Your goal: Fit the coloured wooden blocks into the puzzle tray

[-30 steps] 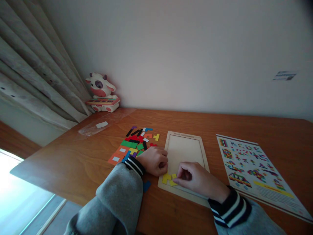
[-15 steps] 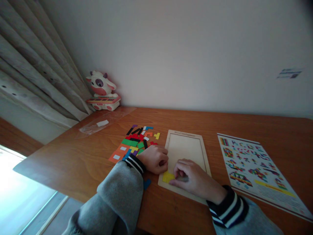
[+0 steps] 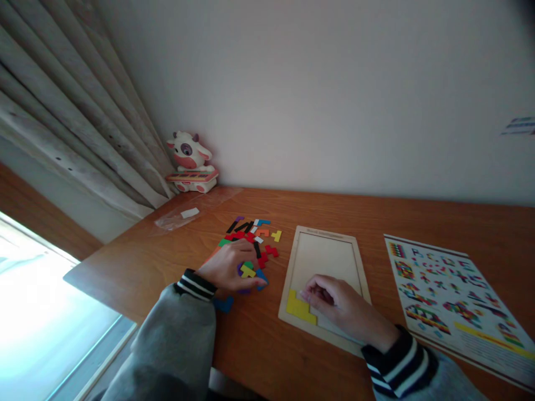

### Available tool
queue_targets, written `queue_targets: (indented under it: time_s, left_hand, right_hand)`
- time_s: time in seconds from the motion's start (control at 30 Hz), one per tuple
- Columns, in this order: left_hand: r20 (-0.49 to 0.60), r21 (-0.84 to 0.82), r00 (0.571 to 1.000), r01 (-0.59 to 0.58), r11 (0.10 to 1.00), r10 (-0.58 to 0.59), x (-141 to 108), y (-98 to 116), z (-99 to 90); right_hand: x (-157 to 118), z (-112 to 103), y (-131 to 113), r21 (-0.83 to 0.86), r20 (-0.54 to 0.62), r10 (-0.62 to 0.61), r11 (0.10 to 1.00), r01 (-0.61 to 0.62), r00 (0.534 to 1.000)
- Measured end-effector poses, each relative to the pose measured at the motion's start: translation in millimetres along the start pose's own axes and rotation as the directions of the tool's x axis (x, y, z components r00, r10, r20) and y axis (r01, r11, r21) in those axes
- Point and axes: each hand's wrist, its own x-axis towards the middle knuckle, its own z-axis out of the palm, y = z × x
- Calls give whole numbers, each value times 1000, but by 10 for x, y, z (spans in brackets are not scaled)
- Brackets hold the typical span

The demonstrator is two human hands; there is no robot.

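My left hand (image 3: 229, 267) reaches over the pile of coloured puzzle pieces, thumb and fingers spread apart. A yellow piece (image 3: 248, 271) and a blue piece (image 3: 262, 279) lie between and beside its thumb and fingers. My right hand (image 3: 336, 303) is over the wooden puzzle tray (image 3: 288, 278), its fingers curled in and the fingertips close together; I see nothing in them. Just left of those fingertips, a yellow block shape (image 3: 300, 309) lies flat in the tray's lower left corner. The rest of the visible tray floor is bare wood.
Red pieces (image 3: 271, 251), black strips (image 3: 232, 226) and a yellow T-shaped piece (image 3: 276, 236) lie around the pile. Another blue piece (image 3: 224, 304) is near my left sleeve. A printed pattern sheet (image 3: 451, 295) lies right of the tray. Behind are a clear plastic bag (image 3: 171, 221) and a cow toy (image 3: 192, 161).
My left hand has moved left from the tray's edge onto the pile and opened. My right hand has drawn slightly off the yellow shape, which now shows more fully. The view has shifted left.
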Motion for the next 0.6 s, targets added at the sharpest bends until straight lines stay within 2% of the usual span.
queue_targets:
  time_s: [0.1, 0.2, 0.3, 0.37, 0.4, 0.47, 0.5, 0.57, 0.6]
  left_hand:
    - [-35, 20, 998, 51, 998, -51, -219, -69, -48]
    - [-193, -4, 969, 158, 987, -156, -234, -197, 17]
    - [-426, -107, 857, 270, 957, -289, -19, -298, 123]
    - [-510, -182, 793, 278, 943, -332, 189, -313, 159]
    - [-530, -212, 777, 266, 940, -339, 286, -306, 157]
    - [-511, -243, 794, 234, 941, -329, 426, -273, 105]
    - [-476, -241, 819, 229, 943, -320, 456, -252, 55]
    - [-353, -197, 896, 209, 958, -269, 417, -217, -82]
    - [-254, -160, 942, 183, 970, -219, 351, -207, -160]
  right_hand:
    - [0, 4, 7, -30, 1, -7, 1000, 7, 1000]
    - [1, 10, 15, -68, -8, -34, 997, 33, 999]
    - [2, 14, 25, -77, -7, -42, 996, 41, 999]
    - [4, 17, 34, -82, -1, -38, 996, 38, 999]
    - [6, 19, 40, -89, 1, -36, 995, 36, 999]
    - [8, 24, 49, -103, 4, -29, 994, 29, 1000]
    - [8, 26, 52, -109, 5, -25, 994, 26, 1000]
    - [7, 29, 54, -113, 6, -19, 993, 20, 1000]
    - [7, 29, 53, -112, 9, -17, 994, 18, 1000]
